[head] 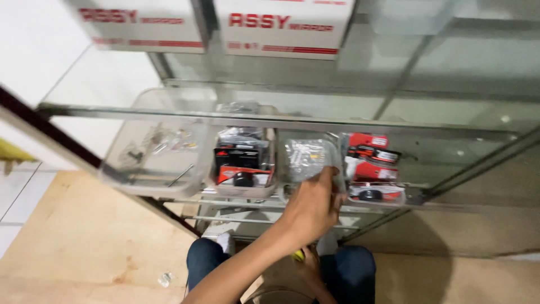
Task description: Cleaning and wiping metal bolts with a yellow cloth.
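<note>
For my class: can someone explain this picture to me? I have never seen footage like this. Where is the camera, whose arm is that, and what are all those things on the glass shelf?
There is no machine here. The single picture comes from a camera worn on a person's head, looking down, so the arm is the wearer's own. Their knees in blue trousers show at the bottom.

The left hand reaches into a glass display cabinet and takes a clear tray of bagged small parts in its grip. Beside it stand a tray of black and red packets, a tray of red packets and a nearly bare clear tray. White cartons sit above. The right hand is low by the lap; what it holds is unclear.
</note>
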